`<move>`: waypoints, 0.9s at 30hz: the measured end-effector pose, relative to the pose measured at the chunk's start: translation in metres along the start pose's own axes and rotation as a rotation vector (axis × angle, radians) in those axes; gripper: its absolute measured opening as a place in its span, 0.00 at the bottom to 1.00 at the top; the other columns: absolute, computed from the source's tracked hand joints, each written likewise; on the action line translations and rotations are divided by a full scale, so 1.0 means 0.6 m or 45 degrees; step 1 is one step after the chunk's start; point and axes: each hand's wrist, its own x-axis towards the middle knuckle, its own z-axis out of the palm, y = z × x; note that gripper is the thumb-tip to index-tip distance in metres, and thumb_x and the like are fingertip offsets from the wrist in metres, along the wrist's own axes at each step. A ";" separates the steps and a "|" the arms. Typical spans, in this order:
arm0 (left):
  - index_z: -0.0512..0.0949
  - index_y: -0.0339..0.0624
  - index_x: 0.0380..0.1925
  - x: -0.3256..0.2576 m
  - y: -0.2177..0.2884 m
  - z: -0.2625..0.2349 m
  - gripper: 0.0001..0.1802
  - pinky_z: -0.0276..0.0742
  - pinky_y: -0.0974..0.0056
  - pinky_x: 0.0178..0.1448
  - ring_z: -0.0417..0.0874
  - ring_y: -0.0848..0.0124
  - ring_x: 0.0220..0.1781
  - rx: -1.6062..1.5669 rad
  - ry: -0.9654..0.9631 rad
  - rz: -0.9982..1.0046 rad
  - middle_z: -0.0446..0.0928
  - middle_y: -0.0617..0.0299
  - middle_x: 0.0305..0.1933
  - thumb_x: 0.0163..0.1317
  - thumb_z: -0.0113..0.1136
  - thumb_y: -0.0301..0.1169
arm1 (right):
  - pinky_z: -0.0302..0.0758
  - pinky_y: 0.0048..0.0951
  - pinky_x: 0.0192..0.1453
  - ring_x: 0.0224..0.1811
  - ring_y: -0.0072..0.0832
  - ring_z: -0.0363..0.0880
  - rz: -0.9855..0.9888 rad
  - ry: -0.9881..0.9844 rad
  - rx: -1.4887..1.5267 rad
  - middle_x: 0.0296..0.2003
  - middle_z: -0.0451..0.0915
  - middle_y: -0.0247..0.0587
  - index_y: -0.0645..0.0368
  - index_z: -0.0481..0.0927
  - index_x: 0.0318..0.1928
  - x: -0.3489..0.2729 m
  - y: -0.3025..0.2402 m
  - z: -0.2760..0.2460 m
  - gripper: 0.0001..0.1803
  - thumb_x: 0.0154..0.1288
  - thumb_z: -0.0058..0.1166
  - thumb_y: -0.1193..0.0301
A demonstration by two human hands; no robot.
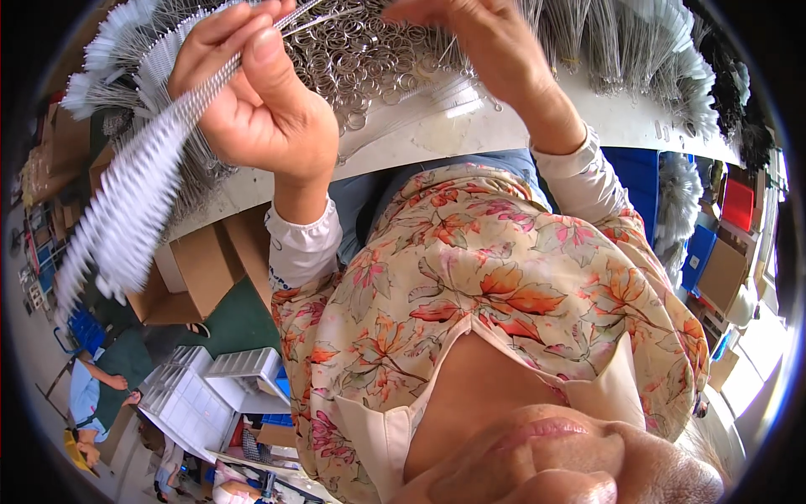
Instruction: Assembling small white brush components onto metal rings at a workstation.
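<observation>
My left hand is closed around the thin twisted-wire stems of several white-bristled wire brushes. Their bristly ends hang down to the left, smeared by motion, and the stems pass up between thumb and fingers. To the right, my right hand is raised over the table, apart from the left. Its fingers are blurred and partly cut off by the upper edge, so whether they hold anything does not show. Between and beyond the hands, a pile of metal split rings covers the white table.
Bundles of white-bristled brushes lie along the table's right, and more brushes are heaped at the left. Black brushes sit at the far right. Below the table's left stand an open cardboard box and white plastic crates. Other people sit farther off.
</observation>
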 end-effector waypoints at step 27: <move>0.40 0.36 0.67 0.035 0.106 0.032 0.63 0.57 0.50 0.66 0.59 0.53 0.66 -0.050 -0.775 -1.087 0.51 0.40 0.66 0.46 0.57 0.68 | 0.72 0.25 0.34 0.28 0.26 0.76 -0.081 -0.359 -0.613 0.25 0.77 0.42 0.66 0.77 0.36 -0.012 -0.021 0.044 0.06 0.64 0.51 0.75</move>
